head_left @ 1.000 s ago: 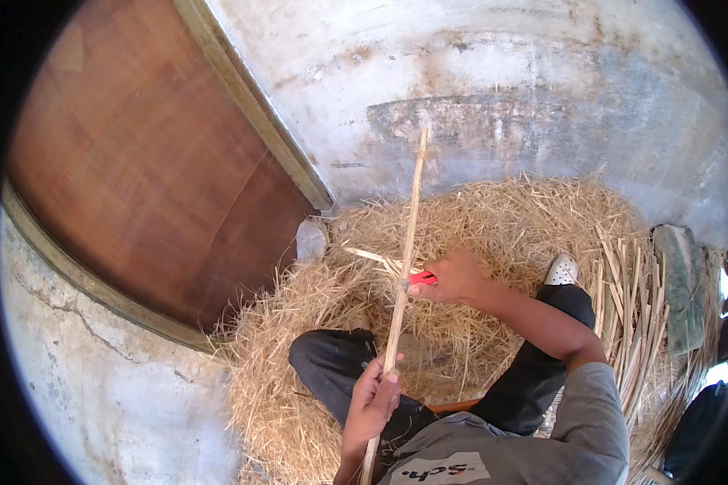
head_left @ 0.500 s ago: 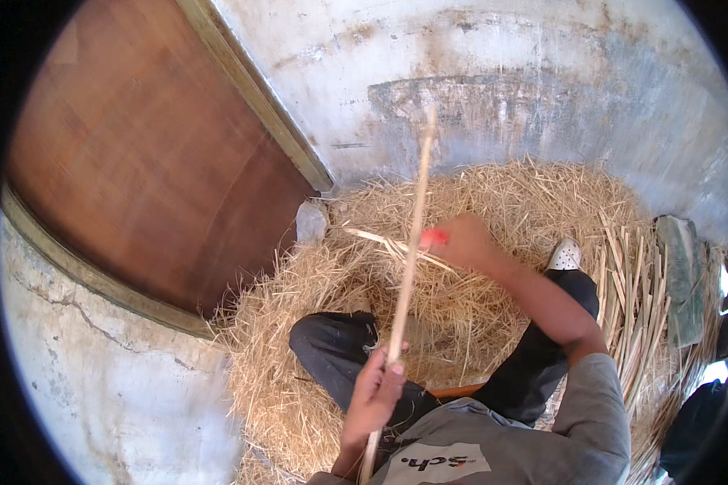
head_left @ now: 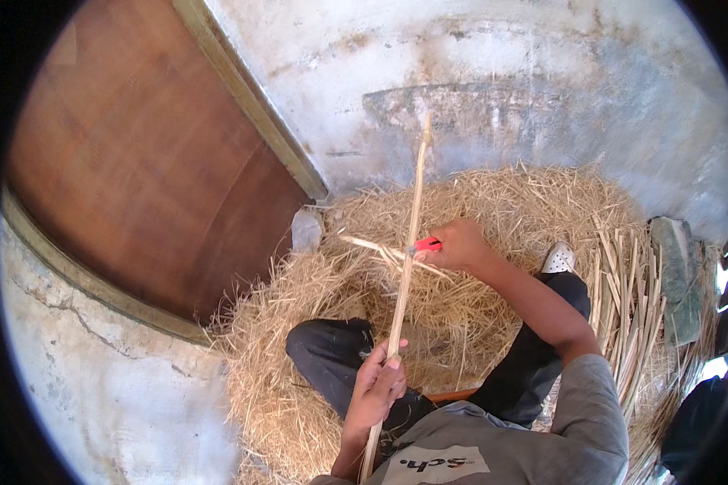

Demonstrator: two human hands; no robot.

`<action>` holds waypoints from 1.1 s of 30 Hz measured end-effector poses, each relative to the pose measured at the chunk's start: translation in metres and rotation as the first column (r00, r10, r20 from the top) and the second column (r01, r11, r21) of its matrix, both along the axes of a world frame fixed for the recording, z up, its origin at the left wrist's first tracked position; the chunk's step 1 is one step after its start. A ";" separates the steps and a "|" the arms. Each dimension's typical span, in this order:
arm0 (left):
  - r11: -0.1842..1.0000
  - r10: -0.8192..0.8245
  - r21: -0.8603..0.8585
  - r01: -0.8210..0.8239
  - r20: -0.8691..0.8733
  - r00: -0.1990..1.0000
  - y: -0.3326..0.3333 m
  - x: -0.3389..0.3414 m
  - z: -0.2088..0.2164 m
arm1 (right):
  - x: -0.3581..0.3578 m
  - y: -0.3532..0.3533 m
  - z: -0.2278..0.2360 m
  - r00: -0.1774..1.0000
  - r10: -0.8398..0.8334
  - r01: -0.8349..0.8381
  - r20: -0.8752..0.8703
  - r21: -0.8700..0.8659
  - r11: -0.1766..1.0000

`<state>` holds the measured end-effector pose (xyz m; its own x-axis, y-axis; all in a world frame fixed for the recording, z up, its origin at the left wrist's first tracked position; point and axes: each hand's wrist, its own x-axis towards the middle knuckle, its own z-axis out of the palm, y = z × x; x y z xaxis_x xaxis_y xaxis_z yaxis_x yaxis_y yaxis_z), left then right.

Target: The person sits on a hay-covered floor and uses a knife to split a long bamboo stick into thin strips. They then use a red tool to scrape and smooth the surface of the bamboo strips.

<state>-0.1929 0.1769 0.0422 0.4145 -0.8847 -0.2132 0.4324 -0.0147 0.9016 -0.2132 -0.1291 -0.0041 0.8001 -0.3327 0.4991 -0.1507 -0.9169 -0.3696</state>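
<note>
A long, pale, peeled-looking wooden stick [head_left: 417, 186] rises slantwise from my lap toward the wall. Low on it, my left hand [head_left: 378, 386] is wrapped round the shaft, thumb on top. Farther up, my right hand [head_left: 461, 245] is closed on a small red-handled cutter [head_left: 429, 244]. The cutter's grey end meets the stick about midway along its visible length; the exact blade shape is too small to make out. Behind the stick, a few pale split strips [head_left: 366, 242] lie across the straw near my right hand.
Thin shavings or straw [head_left: 510, 202] heap around my crossed legs. A bundle of pale sticks [head_left: 627, 299] lies at the right, beside a greenish stone slab [head_left: 678, 279]. A stained wall [head_left: 493, 105] stands ahead, a brown door panel [head_left: 154, 162] at the left, a grey stone [head_left: 306, 229] at its corner.
My right hand with the cutter has moved slightly left and down, and the cutter's grey end now shows against the stick. My left hand keeps its hold; the stick is less blurred.
</note>
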 end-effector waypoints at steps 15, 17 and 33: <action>1.000 -0.009 0.001 0.009 -0.042 0.999 0.013 -0.013 0.007 | 0.009 -0.030 0.021 0.926 -0.139 0.219 -0.352 0.197 0.956; 0.997 -0.081 0.003 0.082 -0.060 0.995 0.010 -0.022 0.006 | 0.005 -0.087 0.007 0.897 -0.342 0.424 -0.280 0.324 0.846; 0.954 -0.165 0.269 0.132 0.106 0.981 0.033 -0.039 0.022 | -0.095 -0.230 -0.037 0.498 -0.842 0.837 -0.208 0.371 0.403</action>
<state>-0.2320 0.2102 0.0637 0.3208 -0.8595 -0.3979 0.2909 -0.3104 0.9050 -0.3087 -0.3589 -0.0411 0.0058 -0.9869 0.1615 -0.7576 -0.1097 -0.6434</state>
